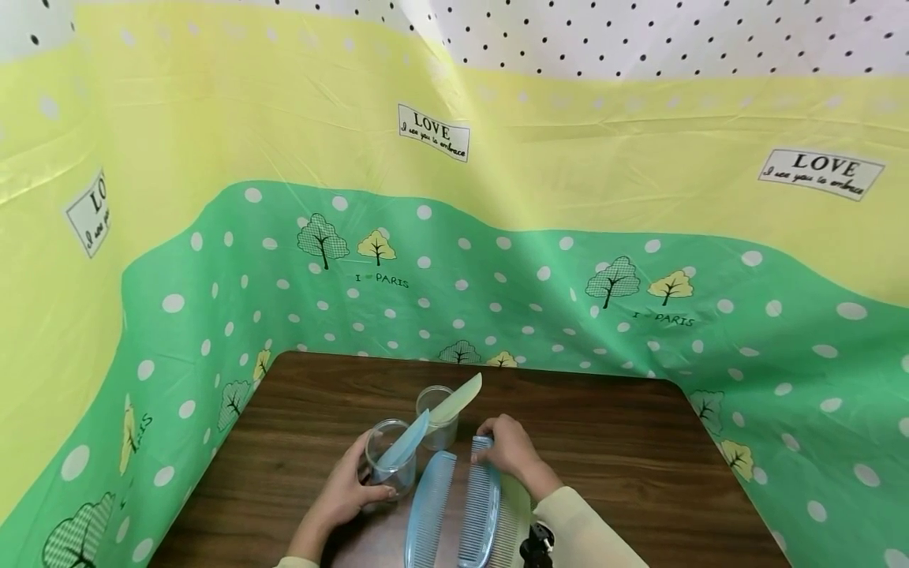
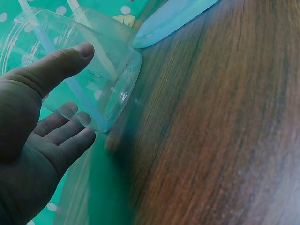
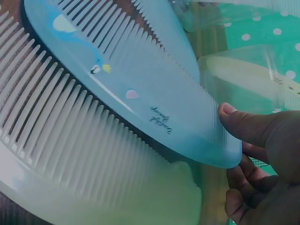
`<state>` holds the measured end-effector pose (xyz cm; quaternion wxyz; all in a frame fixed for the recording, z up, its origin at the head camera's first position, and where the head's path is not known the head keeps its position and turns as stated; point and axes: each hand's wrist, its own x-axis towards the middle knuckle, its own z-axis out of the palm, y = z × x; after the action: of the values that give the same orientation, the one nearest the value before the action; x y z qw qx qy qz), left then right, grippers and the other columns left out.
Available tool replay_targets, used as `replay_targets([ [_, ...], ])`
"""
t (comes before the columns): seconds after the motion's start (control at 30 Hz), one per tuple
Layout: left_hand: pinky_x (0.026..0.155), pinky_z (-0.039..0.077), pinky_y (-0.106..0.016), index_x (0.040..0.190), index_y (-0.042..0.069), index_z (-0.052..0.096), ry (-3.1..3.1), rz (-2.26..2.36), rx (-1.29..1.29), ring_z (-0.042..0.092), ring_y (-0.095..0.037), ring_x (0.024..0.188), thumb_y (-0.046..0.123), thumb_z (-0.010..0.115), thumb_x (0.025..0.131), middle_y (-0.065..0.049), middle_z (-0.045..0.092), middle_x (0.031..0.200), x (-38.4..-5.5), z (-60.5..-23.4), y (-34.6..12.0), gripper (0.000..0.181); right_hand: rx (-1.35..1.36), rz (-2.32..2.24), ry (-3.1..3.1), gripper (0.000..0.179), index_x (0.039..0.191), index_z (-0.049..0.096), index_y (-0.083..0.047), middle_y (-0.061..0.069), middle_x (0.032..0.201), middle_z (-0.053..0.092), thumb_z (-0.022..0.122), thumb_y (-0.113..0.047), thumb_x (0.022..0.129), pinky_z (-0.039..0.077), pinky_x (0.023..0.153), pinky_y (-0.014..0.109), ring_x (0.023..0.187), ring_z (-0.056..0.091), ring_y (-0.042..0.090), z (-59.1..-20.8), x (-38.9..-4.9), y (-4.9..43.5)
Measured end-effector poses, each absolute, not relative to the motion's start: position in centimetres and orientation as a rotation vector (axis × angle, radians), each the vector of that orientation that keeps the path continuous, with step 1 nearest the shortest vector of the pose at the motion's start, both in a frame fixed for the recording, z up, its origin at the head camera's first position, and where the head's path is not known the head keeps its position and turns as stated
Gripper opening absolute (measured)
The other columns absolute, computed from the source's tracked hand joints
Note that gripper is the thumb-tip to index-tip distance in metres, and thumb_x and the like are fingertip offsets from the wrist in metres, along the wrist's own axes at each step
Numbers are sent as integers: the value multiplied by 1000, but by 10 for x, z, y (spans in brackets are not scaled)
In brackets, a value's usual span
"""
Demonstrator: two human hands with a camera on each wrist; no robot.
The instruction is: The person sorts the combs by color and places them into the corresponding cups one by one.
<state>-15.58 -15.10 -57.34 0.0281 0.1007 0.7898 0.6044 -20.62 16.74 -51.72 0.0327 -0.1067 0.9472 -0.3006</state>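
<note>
My left hand [image 1: 348, 483] grips a clear jar [image 1: 399, 476] from its left side, thumb on the near side. A blue blade-shaped piece [image 1: 405, 442] leans in that jar, sticking out over the rim. Just behind, a second clear jar [image 1: 442, 435] holds a pale yellow-green blade-shaped piece [image 1: 460, 397]. My right hand [image 1: 513, 450] pinches the far end of a blue comb [image 3: 140, 98] between thumb and fingers. To its left lies another blue comb [image 1: 429, 505]. A pale green comb [image 3: 93, 164] is partly overlapped by the pinched comb.
The dark wood-grain table [image 1: 604, 442] runs back to a green, yellow and white curtain [image 1: 497, 276], which also rises along both sides. A small black object [image 1: 536, 544] sits at the right sleeve [image 1: 585, 528].
</note>
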Motion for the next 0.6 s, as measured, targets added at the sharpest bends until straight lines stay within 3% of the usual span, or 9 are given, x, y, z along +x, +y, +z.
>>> replay_targets([
  [0.3, 114, 42, -55, 154, 14, 41, 2460, 1849, 305, 47, -40, 140, 10, 95, 69, -19, 49, 151, -155, -571, -151, 101, -333, -984, 2885, 35, 104, 72, -10, 5, 105, 69, 91, -20, 77, 55, 74, 38, 91, 61, 20, -503, -201, 177],
  [0.6, 115, 42, -51, 155, 19, 41, 2457, 1866, 299, 45, -40, 142, 9, 96, 66, -18, 45, 156, -153, -571, -150, 105, -341, -1048, 2873, 28, 102, 72, -10, 2, 97, 69, 88, -18, 81, 53, 66, 32, 82, 59, 15, -494, -196, 187],
])
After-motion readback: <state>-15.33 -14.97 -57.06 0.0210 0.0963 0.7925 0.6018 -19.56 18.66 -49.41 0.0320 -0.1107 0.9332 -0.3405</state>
